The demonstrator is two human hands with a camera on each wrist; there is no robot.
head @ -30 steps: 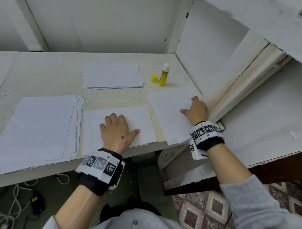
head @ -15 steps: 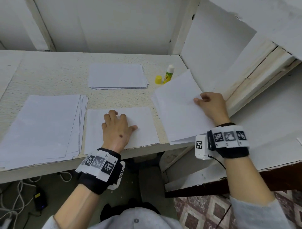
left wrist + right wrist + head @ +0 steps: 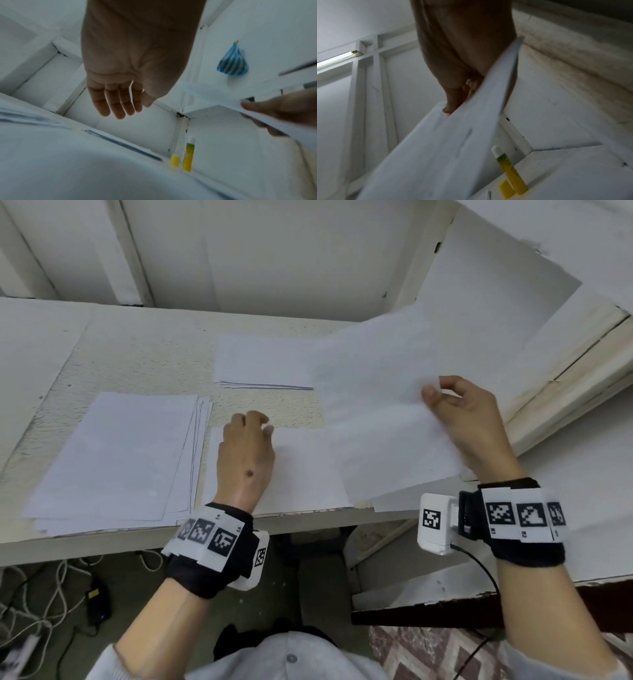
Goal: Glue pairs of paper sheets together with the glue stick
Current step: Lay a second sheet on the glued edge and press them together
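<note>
My right hand [image 3: 436,392] pinches the right edge of a white sheet [image 3: 376,405] and holds it tilted above the table [image 3: 137,354]. In the right wrist view the thumb [image 3: 452,105] lies on the sheet [image 3: 436,148]. My left hand [image 3: 251,422] hovers over or rests on a second sheet [image 3: 301,470] at the front edge, fingers [image 3: 118,108] straight and holding nothing. The lifted sheet hides the glue stick in the head view. The uncapped yellow-green glue stick [image 3: 188,157] stands upright with its yellow cap [image 3: 175,162] beside it.
A thick stack of paper [image 3: 113,460] lies at the front left and a smaller pile [image 3: 263,364] at the back. A slanted white board [image 3: 565,344] closes the right side. A blue striped bag [image 3: 232,62] hangs on the wall. Cables [image 3: 34,611] lie on the floor.
My right hand has picked the right-hand sheet up off the table and raised it, now covering the glue stick from above. My left hand stays over the front sheet, fingers drawn in slightly.
</note>
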